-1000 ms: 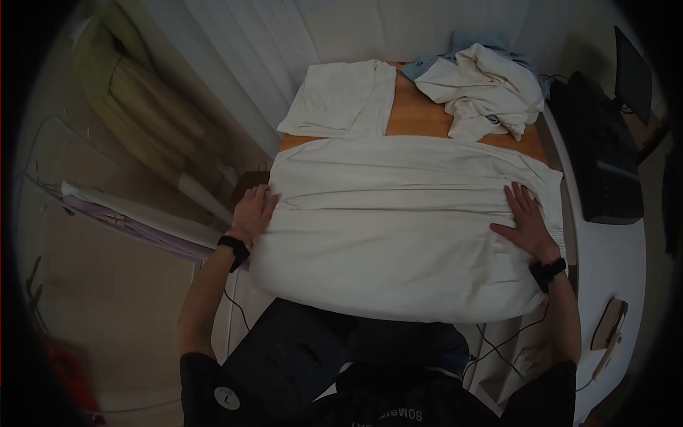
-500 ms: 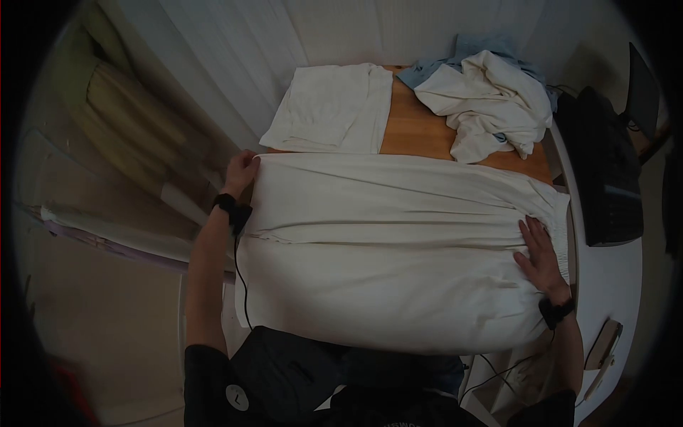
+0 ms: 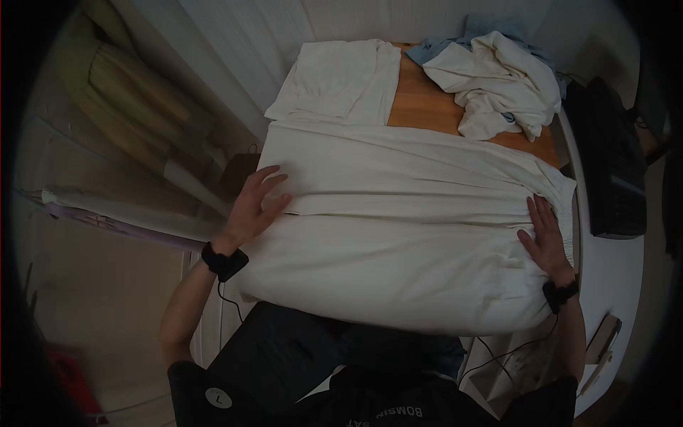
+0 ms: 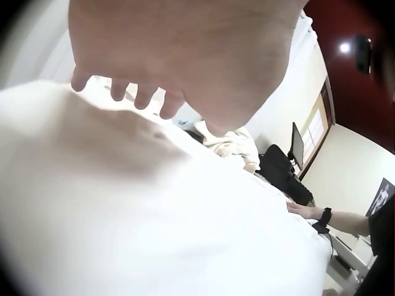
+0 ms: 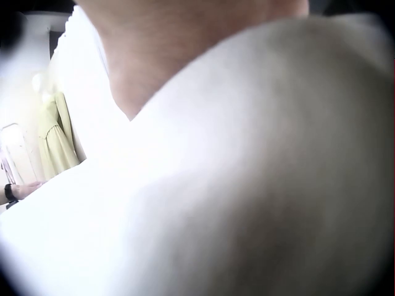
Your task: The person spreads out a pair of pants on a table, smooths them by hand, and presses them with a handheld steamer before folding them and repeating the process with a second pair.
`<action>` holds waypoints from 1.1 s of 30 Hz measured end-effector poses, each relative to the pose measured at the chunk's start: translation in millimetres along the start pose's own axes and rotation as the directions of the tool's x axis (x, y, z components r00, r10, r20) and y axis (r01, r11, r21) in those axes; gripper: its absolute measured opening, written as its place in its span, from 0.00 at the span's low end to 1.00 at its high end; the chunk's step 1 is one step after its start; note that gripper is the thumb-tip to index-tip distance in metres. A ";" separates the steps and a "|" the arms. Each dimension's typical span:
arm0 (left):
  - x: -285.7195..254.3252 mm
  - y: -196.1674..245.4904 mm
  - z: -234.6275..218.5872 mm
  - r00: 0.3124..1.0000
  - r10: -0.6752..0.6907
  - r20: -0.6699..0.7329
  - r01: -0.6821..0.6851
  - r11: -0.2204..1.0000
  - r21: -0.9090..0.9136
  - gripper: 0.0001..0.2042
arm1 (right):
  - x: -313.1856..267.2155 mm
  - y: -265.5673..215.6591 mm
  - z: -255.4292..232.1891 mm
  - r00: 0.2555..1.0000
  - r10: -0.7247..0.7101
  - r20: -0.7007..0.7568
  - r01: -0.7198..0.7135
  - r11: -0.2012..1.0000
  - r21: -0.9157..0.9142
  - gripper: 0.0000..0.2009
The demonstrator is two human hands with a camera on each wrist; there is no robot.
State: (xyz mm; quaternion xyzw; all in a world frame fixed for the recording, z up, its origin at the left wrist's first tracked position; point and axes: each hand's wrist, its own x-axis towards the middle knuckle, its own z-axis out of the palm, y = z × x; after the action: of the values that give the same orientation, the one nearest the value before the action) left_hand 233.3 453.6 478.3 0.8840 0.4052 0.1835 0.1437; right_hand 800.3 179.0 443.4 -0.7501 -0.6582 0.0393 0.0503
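A wide white garment (image 3: 398, 263) with a gathered elastic waistband (image 3: 566, 206) at its right end lies spread across the table, long creases running along its middle. Over its left end is my left hand (image 3: 255, 206), fingers spread and loosely bent; the left wrist view shows this hand (image 4: 185, 55) above the cloth, casting a shadow on it. My right hand (image 3: 546, 242) rests on the garment beside the waistband, fingers extended. In the right wrist view, bulging white cloth hides most of that hand (image 5: 179, 49).
Behind lie a folded white cloth (image 3: 331, 78) and a crumpled cream garment (image 3: 498, 85) over blue fabric (image 3: 509, 28), on the wooden tabletop (image 3: 430, 103). A black device (image 3: 608, 164) stands at the right. A green dress (image 3: 139, 107) hangs at the left, and cables run near my lap.
My left hand went up to the garment's far left corner, then left it and came back toward the middle of that end. The far edge now lies straighter; my right hand stays by the waistband.
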 end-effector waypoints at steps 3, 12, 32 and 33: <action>-43.4 23.9 24.6 0.974 0.065 0.217 -0.098 0.985 0.144 0.29 | 5.2 9.7 -0.3 0.999 0.041 0.000 -0.041 0.999 0.009 0.39; -38.7 -22.6 -2.6 0.924 -0.171 0.343 0.001 0.897 0.442 0.30 | -98.3 -25.8 -33.4 0.973 0.205 -0.108 -0.194 0.975 0.105 0.33; -82.0 161.0 75.8 0.895 0.067 0.442 -0.104 0.993 0.058 0.39 | -248.5 -42.5 -66.5 0.622 0.503 -0.600 -0.609 0.792 0.033 0.21; -84.5 162.3 77.1 0.910 0.053 0.411 -0.079 0.996 0.046 0.39 | -273.8 -35.1 -75.7 0.494 0.524 -0.694 -0.711 0.703 0.024 0.21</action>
State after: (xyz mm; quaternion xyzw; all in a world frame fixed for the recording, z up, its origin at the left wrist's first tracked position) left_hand 324.0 278.1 457.3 0.9200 0.3415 -0.0136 0.1920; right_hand 739.5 -89.8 521.0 -0.8990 -0.2785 -0.2987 0.1584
